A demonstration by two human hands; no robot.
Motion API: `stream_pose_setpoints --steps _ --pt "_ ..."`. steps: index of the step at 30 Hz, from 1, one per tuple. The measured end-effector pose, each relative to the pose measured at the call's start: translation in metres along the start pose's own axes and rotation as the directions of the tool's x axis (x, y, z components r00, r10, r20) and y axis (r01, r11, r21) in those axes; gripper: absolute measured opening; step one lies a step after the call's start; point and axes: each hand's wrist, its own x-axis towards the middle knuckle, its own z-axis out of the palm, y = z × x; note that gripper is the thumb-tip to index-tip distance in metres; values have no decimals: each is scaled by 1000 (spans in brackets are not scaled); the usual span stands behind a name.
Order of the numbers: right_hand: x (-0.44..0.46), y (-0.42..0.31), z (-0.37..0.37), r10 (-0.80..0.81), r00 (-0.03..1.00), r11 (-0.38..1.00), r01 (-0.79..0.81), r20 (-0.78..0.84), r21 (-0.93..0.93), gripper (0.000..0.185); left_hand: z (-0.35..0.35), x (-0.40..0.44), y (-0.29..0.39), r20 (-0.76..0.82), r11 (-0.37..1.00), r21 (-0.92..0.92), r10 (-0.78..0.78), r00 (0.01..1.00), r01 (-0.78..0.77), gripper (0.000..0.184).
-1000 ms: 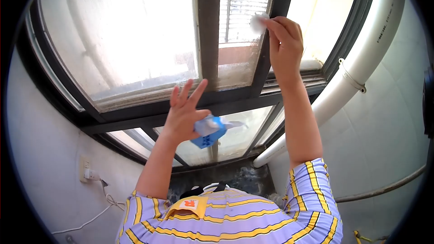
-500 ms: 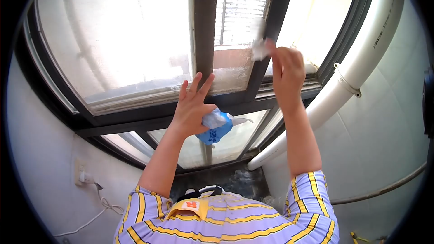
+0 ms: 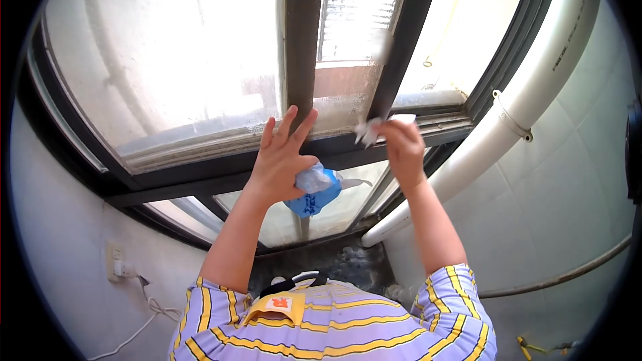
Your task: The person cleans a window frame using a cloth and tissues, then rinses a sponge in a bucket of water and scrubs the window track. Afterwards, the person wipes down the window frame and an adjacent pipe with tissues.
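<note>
Your right hand (image 3: 405, 150) has dropped toward the window rail (image 3: 334, 152), fingertips pinching white tissue (image 3: 370, 132). Your left hand (image 3: 274, 170): fingers splayed, probably bracing; thumb side grips blue packet (image 3: 314, 199).

Window (image 3: 180, 47) ahead: dark frame (image 3: 299, 40), daylight bright through panes, grime along lower edges, slats (image 3: 344, 10) visible beyond narrow middle pane. Left wall (image 3: 67, 234) pale, socket (image 3: 113, 253) with plug (image 3: 124, 269) and white cord (image 3: 152, 309). Right wall (image 3: 535, 194) tiled, white pipe (image 3: 485, 154) running down beside it, thin hose (image 3: 568, 277) lower. Floor (image 3: 361, 266) dark, pale stains
</note>
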Motion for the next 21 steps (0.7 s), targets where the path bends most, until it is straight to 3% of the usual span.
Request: stream_pose_setpoints --steps 2,5,12,16,19,21 --pt "41 1 -12 -12 994 1000 9 -104 -26 32 2 0 1 -9 1000 -20 -6 1000 6 31" --pt "48 16 -6 -44 997 997 39 -68 -74 30 4 0 1 -37 998 -55 -5 999 3 34" --pt "-54 20 7 -26 972 999 18 232 37 31 2 0 -2 10 998 -63 -1 1000 2 34" --pt "-19 16 -8 164 985 970 -171 52 174 34 -15 1 4 124 1000 -23 -14 992 17 33" --pt "8 3 -4 77 995 996 -74 -65 47 36 -14 1 11 69 992 70 96 993 -101 29" --pt "-1 -5 7 78 997 997 -78 -13 -18 33 -12 7 14 16 987 48 154 988 -155 27"
